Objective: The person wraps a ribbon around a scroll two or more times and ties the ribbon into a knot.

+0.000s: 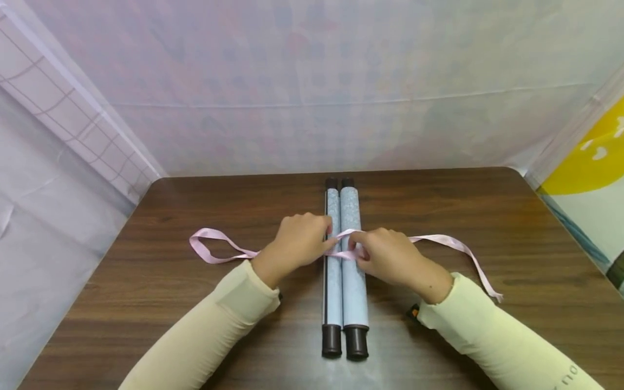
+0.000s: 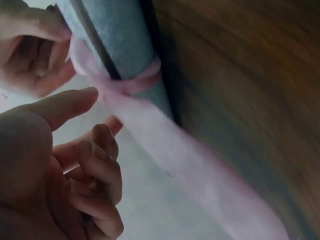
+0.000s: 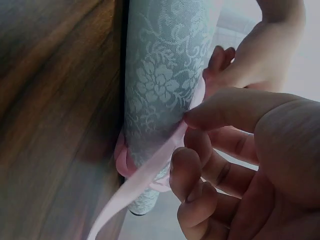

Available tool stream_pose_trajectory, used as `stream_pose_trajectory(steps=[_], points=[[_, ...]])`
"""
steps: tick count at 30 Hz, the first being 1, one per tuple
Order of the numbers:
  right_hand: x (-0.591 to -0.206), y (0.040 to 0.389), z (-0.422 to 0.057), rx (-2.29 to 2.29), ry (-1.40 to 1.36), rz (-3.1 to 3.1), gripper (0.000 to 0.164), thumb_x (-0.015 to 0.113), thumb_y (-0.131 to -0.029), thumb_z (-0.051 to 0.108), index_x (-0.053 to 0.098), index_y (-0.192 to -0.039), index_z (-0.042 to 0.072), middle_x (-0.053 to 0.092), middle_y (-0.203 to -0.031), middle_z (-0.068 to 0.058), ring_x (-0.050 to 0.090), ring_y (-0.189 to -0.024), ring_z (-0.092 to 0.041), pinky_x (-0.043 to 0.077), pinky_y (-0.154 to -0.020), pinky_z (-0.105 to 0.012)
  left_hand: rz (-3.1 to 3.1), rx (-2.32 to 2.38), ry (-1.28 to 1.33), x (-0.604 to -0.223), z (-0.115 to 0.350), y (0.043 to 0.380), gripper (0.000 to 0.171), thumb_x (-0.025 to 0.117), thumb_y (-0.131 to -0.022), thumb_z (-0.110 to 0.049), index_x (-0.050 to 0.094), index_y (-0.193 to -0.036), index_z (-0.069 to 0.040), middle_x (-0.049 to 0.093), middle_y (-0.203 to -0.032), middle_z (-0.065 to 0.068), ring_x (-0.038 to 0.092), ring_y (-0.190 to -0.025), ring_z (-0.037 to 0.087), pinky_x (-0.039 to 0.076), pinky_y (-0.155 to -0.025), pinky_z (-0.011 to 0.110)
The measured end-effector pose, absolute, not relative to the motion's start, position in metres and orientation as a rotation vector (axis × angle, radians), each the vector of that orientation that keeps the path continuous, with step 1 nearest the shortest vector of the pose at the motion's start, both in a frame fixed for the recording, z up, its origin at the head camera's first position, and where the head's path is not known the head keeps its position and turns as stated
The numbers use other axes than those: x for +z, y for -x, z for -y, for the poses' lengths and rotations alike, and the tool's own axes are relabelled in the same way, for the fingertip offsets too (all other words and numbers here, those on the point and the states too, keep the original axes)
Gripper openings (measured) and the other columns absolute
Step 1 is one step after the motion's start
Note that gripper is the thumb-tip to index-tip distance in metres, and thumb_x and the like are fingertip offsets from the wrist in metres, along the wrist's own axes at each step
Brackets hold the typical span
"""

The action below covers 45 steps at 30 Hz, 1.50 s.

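Scroll (image 1: pixel 353 290): two pale blue rolls are laid side by side on the tabletop (image 1: pixel 146 303); they could be rolled apart or skewed if the band were tugged to one side only.
Pink ribbon (image 1: pixel 347 255): it is wrapped around the scroll near its middle, with two strands seen across the top; the band could be left slack, or be shifted along the rolls, if tension were lost.
Right hand (image 1: pixel 390 254): placed over the scroll's right roll, with ribbon pinched between thumb and forefinger; the strand could be let slip if the pinch were eased.
Left hand (image 1: pixel 301 238): placed over the scroll's left roll, thumb close to the ribbon crossing, other fingers bent; whether ribbon is gripped cannot be told. The wrong strand could be caught, since the strands are crowded here.
Looped tail (image 1: pixel 210 233): spread to the left of the scroll; it could be twisted if drawn in unevenly.
Loose tail (image 1: pixel 453 242): stretched to the right of the scroll; it could be snagged by the nearby sleeve (image 1: pixel 468 319).
Patterned surface: the scroll could be creased if the band were pulled too hard.
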State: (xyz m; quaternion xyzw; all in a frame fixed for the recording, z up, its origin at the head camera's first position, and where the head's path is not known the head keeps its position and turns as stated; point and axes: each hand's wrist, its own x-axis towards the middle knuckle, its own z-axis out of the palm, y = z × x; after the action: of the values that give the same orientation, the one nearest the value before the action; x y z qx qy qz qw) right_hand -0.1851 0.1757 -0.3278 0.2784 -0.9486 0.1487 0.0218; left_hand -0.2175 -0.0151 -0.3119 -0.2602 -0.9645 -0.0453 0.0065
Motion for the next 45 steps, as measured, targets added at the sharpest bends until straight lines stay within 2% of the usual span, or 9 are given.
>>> stream_pose_trajectory(steps=[7, 15, 22, 27, 32, 40, 45], points=[[-0.329, 0.186, -0.172, 0.508, -0.872, 2.932, 0.015, 0.067, -0.074, 0.013, 0.065, -0.089, 0.017, 0.052, -0.056, 0.009, 0.045, -0.046, -0.008, 0.035, -0.037, -0.024, 3.011, -0.168, 0.846, -0.318, 0.004, 0.221, 0.022, 0.057, -0.088, -0.042, 0.063, -0.084, -0.021, 0.06, -0.068, -0.006, 0.053, -0.057, 0.013, 0.044, -0.047, 0.033], [-0.331, 0.187, -0.174, 0.452, -0.85, 2.906, 0.008, 0.068, -0.075, 0.016, 0.064, -0.08, 0.019, 0.052, -0.058, 0.009, 0.045, -0.048, -0.009, 0.036, -0.037, -0.025, 3.024, -0.175, 0.857, -0.319, 0.002, 0.222, 0.018, 0.061, -0.088, -0.038, 0.06, -0.079, -0.022, 0.058, -0.065, -0.007, 0.052, -0.056, 0.012, 0.043, -0.046, 0.029], [-0.331, 0.185, -0.175, 0.396, -0.833, 2.807, 0.007, 0.067, -0.074, 0.014, 0.062, -0.076, 0.017, 0.049, -0.062, 0.006, 0.043, -0.048, -0.01, 0.034, -0.037, -0.025, 2.976, -0.243, 0.844, -0.322, 0.01, 0.217, 0.021, 0.063, -0.087, -0.037, 0.056, -0.073, -0.023, 0.055, -0.069, -0.007, 0.05, -0.058, 0.011, 0.043, -0.047, 0.03], [-0.33, 0.184, -0.177, 0.396, -0.829, 2.715, 0.006, 0.067, -0.074, 0.014, 0.062, -0.077, 0.016, 0.05, -0.075, 0.002, 0.042, -0.047, -0.009, 0.035, -0.036, -0.023, 2.903, -0.301, 0.906, -0.325, 0.014, 0.212, 0.016, 0.063, -0.086, -0.035, 0.057, -0.077, -0.023, 0.052, -0.076, -0.007, 0.049, -0.06, 0.01, 0.044, -0.048, 0.03], [-0.329, 0.185, -0.177, 0.42, -0.816, 2.675, 0.006, 0.065, -0.073, 0.014, 0.062, -0.078, 0.015, 0.053, -0.083, 0.001, 0.043, -0.048, -0.008, 0.036, -0.036, -0.023, 2.828, -0.39, 0.944, -0.327, 0.015, 0.208, 0.012, 0.062, -0.086, -0.032, 0.058, -0.081, -0.023, 0.055, -0.075, -0.009, 0.049, -0.06, 0.009, 0.044, -0.048, 0.03], [-0.323, 0.185, -0.176, 0.455, -0.834, 2.628, 0.006, 0.065, -0.076, 0.018, 0.06, -0.078, 0.015, 0.051, -0.072, 0.003, 0.045, -0.052, -0.011, 0.039, -0.04, -0.027, 2.837, -0.495, 0.996, -0.327, 0.015, 0.204, 0.013, 0.06, -0.09, -0.034, 0.064, -0.092, -0.022, 0.062, -0.075, -0.01, 0.052, -0.06, 0.006, 0.046, -0.05, 0.028], [-0.321, 0.186, -0.176, 0.483, -0.842, 2.629, 0.006, 0.065, -0.077, 0.016, 0.059, -0.078, 0.015, 0.051, -0.066, 0.004, 0.044, -0.053, -0.01, 0.038, -0.042, -0.027, 2.842, -0.512, 1.006, -0.327, 0.014, 0.202, 0.013, 0.061, -0.089, -0.032, 0.066, -0.095, -0.022, 0.058, -0.074, -0.008, 0.051, -0.061, 0.007, 0.045, -0.049, 0.029]])
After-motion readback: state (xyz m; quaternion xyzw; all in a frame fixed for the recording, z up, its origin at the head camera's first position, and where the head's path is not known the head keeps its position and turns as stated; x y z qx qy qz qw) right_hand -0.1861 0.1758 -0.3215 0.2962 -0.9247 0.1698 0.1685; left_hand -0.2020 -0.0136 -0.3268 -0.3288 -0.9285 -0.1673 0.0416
